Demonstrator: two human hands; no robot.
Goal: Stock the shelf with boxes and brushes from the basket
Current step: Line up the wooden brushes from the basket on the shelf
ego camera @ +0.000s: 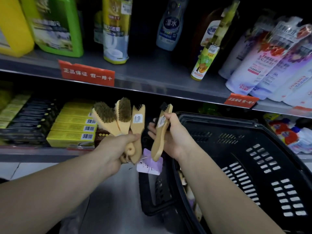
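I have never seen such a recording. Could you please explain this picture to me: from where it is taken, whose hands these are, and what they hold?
No machine is here: a person wears a camera on the head, so the picture looks forward and down at that person's own arms. The left hand grips three wooden brushes by their handles, spread like a fan. The right hand holds a single brush with dark bristles. At the right is a black basket. Ahead, the lower shelf carries yellow boxes and dark boxes; the upper shelf carries cleaning bottles.
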